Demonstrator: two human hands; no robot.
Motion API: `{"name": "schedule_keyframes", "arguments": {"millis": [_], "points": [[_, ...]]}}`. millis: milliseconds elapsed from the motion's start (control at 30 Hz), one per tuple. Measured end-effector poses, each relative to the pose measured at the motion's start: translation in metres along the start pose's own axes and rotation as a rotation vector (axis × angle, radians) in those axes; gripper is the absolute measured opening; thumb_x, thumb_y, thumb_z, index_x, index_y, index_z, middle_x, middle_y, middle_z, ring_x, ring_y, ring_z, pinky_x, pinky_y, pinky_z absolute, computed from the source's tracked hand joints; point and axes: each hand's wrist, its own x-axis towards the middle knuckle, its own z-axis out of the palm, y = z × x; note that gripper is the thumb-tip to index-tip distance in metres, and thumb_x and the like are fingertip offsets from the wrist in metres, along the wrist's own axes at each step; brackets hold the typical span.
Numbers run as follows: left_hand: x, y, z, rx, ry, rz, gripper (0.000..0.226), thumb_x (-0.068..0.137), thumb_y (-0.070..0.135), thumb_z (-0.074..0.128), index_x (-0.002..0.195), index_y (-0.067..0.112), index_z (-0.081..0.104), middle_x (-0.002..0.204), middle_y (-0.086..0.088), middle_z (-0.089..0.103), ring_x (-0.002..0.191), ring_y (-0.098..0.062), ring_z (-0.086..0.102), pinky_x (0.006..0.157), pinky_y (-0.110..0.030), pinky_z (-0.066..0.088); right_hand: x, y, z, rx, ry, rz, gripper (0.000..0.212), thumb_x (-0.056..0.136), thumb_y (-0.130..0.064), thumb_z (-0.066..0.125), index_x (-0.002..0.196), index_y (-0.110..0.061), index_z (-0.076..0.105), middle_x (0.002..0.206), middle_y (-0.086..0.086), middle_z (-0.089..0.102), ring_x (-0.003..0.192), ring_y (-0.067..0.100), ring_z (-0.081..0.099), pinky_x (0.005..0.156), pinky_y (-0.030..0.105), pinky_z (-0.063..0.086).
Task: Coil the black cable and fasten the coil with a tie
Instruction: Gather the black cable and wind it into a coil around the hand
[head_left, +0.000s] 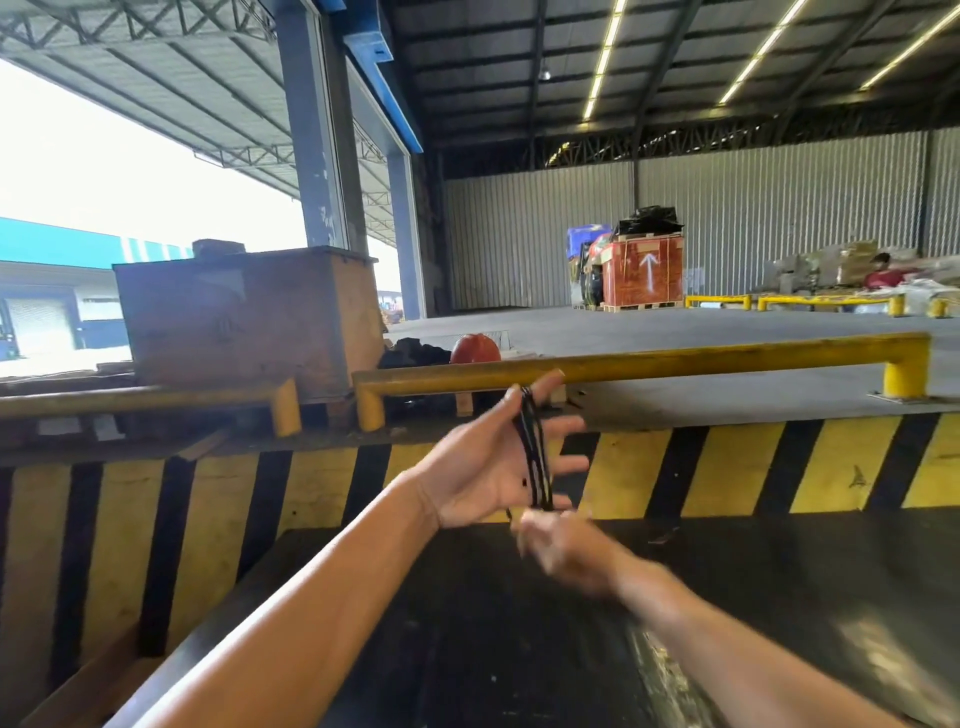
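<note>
The black cable (535, 452) runs in several loops around my left hand (493, 462), from the gap beside the thumb down across the palm. That hand is held up with fingers spread, palm turned right. My right hand (558, 545) is just below it, blurred by motion, its fingers closed at the lower end of the loops. No tie is visible.
A black dock plate (519, 649) lies below my arms. Ahead rises a yellow-and-black striped edge (727, 467) with a yellow guard rail (649, 361) on top. Behind the rail stand a wooden crate (244, 317) and a red helmet (475, 349). A person in red (883, 273) sits far right.
</note>
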Motion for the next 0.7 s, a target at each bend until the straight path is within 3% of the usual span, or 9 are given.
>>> {"name": "schedule_keyframes", "arguments": {"millis": [33, 100, 233, 300, 400, 500, 633, 700], "points": [[0.003, 0.006, -0.003, 0.006, 0.070, 0.042, 0.042, 0.092, 0.053, 0.040, 0.132, 0.046, 0.051, 0.143, -0.007, 0.045, 0.123, -0.034, 0.051, 0.101, -0.067, 0.033, -0.010, -0.001, 0.017, -0.079, -0.066, -0.031, 0.032, 0.101, -0.032, 0.037, 0.102, -0.016, 0.064, 0.097, 0.012, 0.068, 0.092, 0.022, 0.063, 0.083, 0.037, 0.043], [0.004, 0.013, -0.014, 0.109, 0.187, 0.060, 0.040, 0.089, 0.056, 0.040, 0.126, 0.051, 0.052, 0.147, -0.005, 0.038, 0.134, -0.035, 0.038, 0.104, -0.067, 0.027, -0.029, 0.000, 0.028, -0.063, -0.108, -0.080, 0.035, 0.098, -0.048, 0.036, 0.078, -0.027, 0.056, 0.066, -0.008, 0.057, 0.060, 0.000, 0.051, 0.067, 0.029, 0.042], [-0.013, 0.002, -0.045, 0.463, 0.413, -0.073, 0.045, 0.089, 0.055, 0.035, 0.134, 0.049, 0.039, 0.161, -0.007, 0.013, 0.146, -0.039, 0.011, 0.110, -0.067, 0.013, -0.038, 0.009, -0.012, -0.195, -0.188, -0.073, 0.036, 0.096, -0.048, 0.041, 0.071, -0.025, 0.054, 0.064, -0.008, 0.054, 0.055, 0.002, 0.050, 0.062, 0.029, 0.044], [-0.022, -0.008, -0.058, 0.523, 0.446, -0.192, 0.044, 0.097, 0.050, 0.029, 0.140, 0.044, 0.035, 0.157, -0.008, 0.021, 0.143, -0.036, 0.020, 0.110, -0.066, 0.018, -0.037, 0.008, -0.041, -0.234, -0.153, -0.059, 0.033, 0.096, -0.046, 0.043, 0.070, -0.031, 0.055, 0.068, -0.007, 0.058, 0.059, 0.002, 0.054, 0.065, 0.032, 0.049], [-0.029, -0.025, -0.059, 0.618, 0.353, -0.413, 0.040, 0.099, 0.049, 0.030, 0.135, 0.044, 0.044, 0.132, -0.009, 0.039, 0.119, -0.025, 0.042, 0.101, -0.051, 0.035, -0.026, 0.005, -0.081, -0.274, 0.035, -0.097, 0.027, 0.093, -0.043, 0.053, 0.076, -0.023, 0.062, 0.069, -0.001, 0.064, 0.061, 0.012, 0.060, 0.061, 0.035, 0.050], [-0.029, -0.039, -0.044, 0.606, 0.203, -0.566, 0.043, 0.098, 0.050, 0.030, 0.137, 0.039, 0.043, 0.136, -0.007, 0.044, 0.119, -0.025, 0.047, 0.101, -0.049, 0.039, -0.010, 0.001, -0.101, -0.170, 0.286, -0.156, 0.022, 0.086, -0.044, 0.062, 0.069, -0.031, 0.056, 0.059, -0.009, 0.057, 0.053, 0.006, 0.052, 0.051, 0.023, 0.041], [-0.025, -0.040, -0.016, 0.334, -0.093, -0.475, 0.039, 0.096, 0.054, 0.027, 0.129, 0.049, 0.048, 0.143, -0.004, 0.042, 0.132, -0.032, 0.042, 0.098, -0.058, 0.040, 0.005, 0.003, -0.091, -0.093, 0.463, -0.149, 0.032, 0.082, -0.060, 0.051, 0.074, -0.030, 0.057, 0.061, -0.011, 0.056, 0.058, 0.005, 0.054, 0.054, 0.018, 0.040], [-0.022, -0.034, -0.005, 0.169, -0.152, -0.342, 0.042, 0.095, 0.054, 0.031, 0.132, 0.046, 0.049, 0.141, -0.005, 0.048, 0.133, -0.035, 0.042, 0.097, -0.059, 0.042, 0.006, 0.007, -0.072, -0.050, 0.417, -0.142, 0.027, 0.088, -0.050, 0.053, 0.078, -0.027, 0.060, 0.067, -0.007, 0.062, 0.058, 0.007, 0.055, 0.056, 0.024, 0.044]]}}
